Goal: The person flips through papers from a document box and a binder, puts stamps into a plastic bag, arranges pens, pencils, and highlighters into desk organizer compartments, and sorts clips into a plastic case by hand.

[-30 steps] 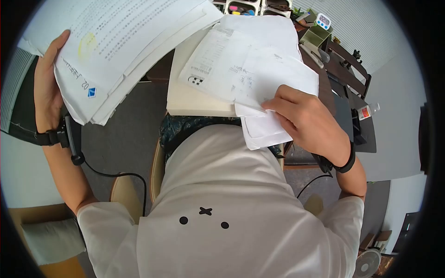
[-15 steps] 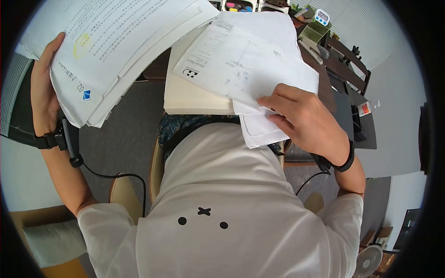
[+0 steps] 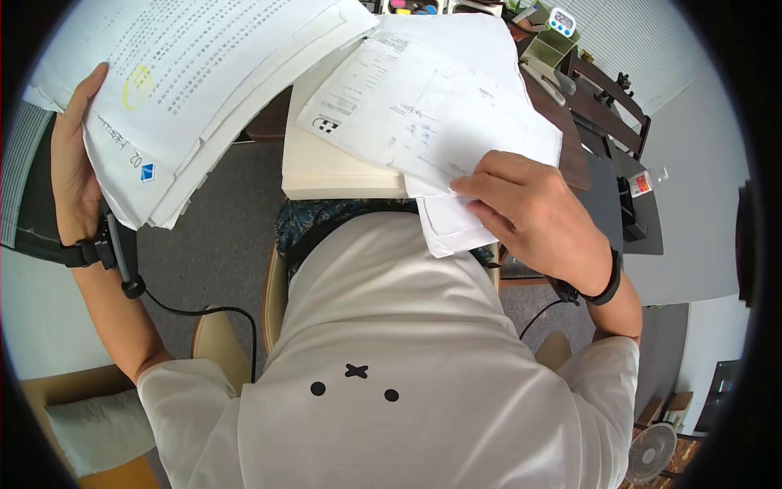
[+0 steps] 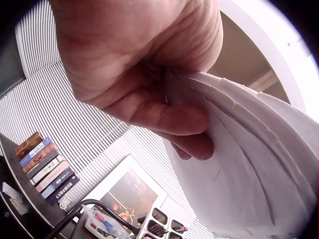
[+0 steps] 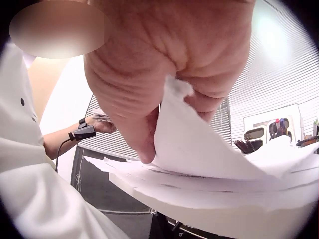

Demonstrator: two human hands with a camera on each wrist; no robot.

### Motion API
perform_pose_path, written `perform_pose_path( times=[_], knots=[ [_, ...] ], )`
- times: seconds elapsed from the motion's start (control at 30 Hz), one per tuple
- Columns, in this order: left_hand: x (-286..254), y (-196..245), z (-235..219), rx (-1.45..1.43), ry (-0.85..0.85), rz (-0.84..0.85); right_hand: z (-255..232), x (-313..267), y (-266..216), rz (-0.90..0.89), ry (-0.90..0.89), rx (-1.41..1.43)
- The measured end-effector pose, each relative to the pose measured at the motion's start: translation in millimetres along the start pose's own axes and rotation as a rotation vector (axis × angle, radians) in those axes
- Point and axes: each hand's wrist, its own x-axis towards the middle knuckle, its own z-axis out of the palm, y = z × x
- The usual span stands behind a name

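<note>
In the head view my left hand (image 3: 77, 175) holds a thick stack of printed papers (image 3: 220, 90) up at the left, thumb over its near edge. The top sheet carries a yellow-circled spot, handwriting and a blue logo. The left wrist view shows the fingers (image 4: 169, 119) curled behind the stack's white back (image 4: 234, 184). My right hand (image 3: 542, 216) pinches the near edge of the loose papers on the desk. Among these is a thin printed sheet (image 3: 391, 98) with a checkered mark. In the right wrist view, a white paper corner (image 5: 189, 134) rises between thumb and fingers.
A cream-coloured pad or board (image 3: 326, 175) lies under the loose papers at the desk's near edge. Farther back are a pen organizer (image 3: 419, 6), a green box (image 3: 554, 47) and a small white timer (image 3: 562, 22). A bottle (image 3: 648, 181) stands at the right.
The held stack has drifted slightly left and down. The printed sheet has shifted a little left and away from me in view, and the right hand keeps its pinch.
</note>
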Motion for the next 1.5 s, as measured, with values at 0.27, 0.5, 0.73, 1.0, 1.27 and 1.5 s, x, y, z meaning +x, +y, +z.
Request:
perform_pose_path(
  times=[0.27, 0.5, 0.73, 1.0, 1.27, 1.5],
  knots=[
    [-2, 1, 8, 0.015, 0.013, -0.021, -15, 4, 11, 0.030, 0.227, 0.220],
    [9, -3, -10, -0.057, -0.065, -0.070, -27, -16, 83, 0.356, 0.165, -0.283],
    [4, 0, 2, -0.072, -0.056, -0.098, -31, -9, 83, 0.552, 0.076, -0.208],
    [-19, -4, 50, 0.066, 0.063, 0.050, -46, -10, 68, 0.675, 0.118, -0.030],
    [-32, -11, 111, 0.136, -0.448, -0.059, -48, 20, 48, 0.287, 0.464, 0.484],
    [-44, -15, 130, 0.102, -0.595, -0.038, -48, 50, 49, 0.319, 0.441, 0.615]
  ],
)
